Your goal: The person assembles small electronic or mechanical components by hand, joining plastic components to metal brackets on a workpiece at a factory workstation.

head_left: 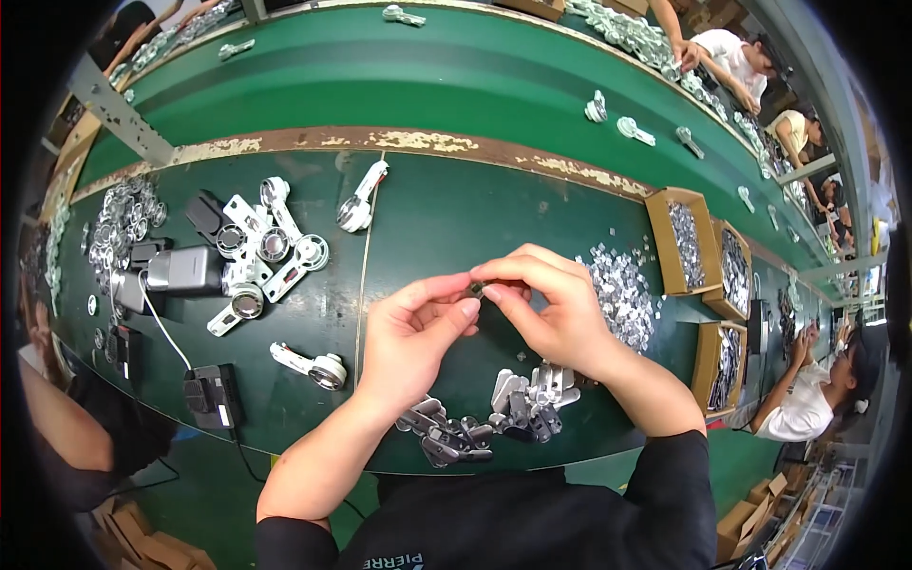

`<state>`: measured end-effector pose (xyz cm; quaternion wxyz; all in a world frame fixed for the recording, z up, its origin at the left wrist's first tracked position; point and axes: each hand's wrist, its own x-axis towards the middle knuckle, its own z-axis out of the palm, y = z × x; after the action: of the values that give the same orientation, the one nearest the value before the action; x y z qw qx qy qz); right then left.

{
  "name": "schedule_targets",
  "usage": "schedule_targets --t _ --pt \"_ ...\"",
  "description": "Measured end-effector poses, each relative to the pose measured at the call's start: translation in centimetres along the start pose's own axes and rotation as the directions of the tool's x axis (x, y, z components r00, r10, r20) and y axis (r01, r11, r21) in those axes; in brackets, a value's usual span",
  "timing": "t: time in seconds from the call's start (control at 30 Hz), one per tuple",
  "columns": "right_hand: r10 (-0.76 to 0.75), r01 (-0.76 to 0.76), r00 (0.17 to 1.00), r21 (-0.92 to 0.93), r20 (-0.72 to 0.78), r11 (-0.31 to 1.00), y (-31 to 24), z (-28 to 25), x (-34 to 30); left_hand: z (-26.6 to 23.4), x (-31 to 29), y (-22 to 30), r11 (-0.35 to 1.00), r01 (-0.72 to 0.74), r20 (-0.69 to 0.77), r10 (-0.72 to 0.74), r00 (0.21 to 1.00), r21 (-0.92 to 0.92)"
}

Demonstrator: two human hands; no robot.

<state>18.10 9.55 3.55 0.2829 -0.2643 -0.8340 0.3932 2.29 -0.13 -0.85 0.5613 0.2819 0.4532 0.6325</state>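
My left hand [410, 334] and my right hand [559, 306] meet over the middle of the green table. Between their fingertips they pinch a small dark piece [478, 289], mostly hidden by the fingers. Just right of my right hand spreads a heap of tiny silver square pieces [622, 302]. Below my hands, near the table's front edge, lie piles of oblong parts, dark ones [446, 435] and silver ones [513, 391]. A white-handled part with a round head [323, 370] rests left of my left forearm, and a similar part [361, 198] lies farther back.
At left, several ring-headed white parts [266, 245] lie beside a black box-shaped device [185, 270], clear rings [122, 217] and a corded black device [214, 397]. Cardboard boxes of metal pieces [668, 271] stand at right. Beyond a worn ledge [380, 141], a green conveyor [475, 76] carries parts. Other people work around.
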Motion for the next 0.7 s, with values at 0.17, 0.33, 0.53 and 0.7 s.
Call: schedule_targets --t 0.17,0.33,0.53,0.7 --pt "0.196 -0.199 0.980 0.200 0.034 0.959 0.4 0.1 1.2 0.2 -0.3 0.6 0.998 -0.054 0.008 0.054 0.999 0.038" --pt "0.091 -0.140 0.987 0.422 0.133 0.896 0.9 0.7 2.4 0.1 0.0 2.1 0.999 -0.044 -0.027 0.044 0.999 -0.014" --pt "0.266 -0.462 0.858 0.437 0.439 0.771 2.5 -2.3 6.5 -1.7 0.7 1.8 0.996 0.005 0.018 -0.004 1.000 -0.084" --pt "0.030 -0.214 0.976 -0.923 -0.215 0.319 16.3 -19.6 13.6 -1.3 0.6 2.5 0.991 0.067 0.004 -0.067 0.998 -0.118"
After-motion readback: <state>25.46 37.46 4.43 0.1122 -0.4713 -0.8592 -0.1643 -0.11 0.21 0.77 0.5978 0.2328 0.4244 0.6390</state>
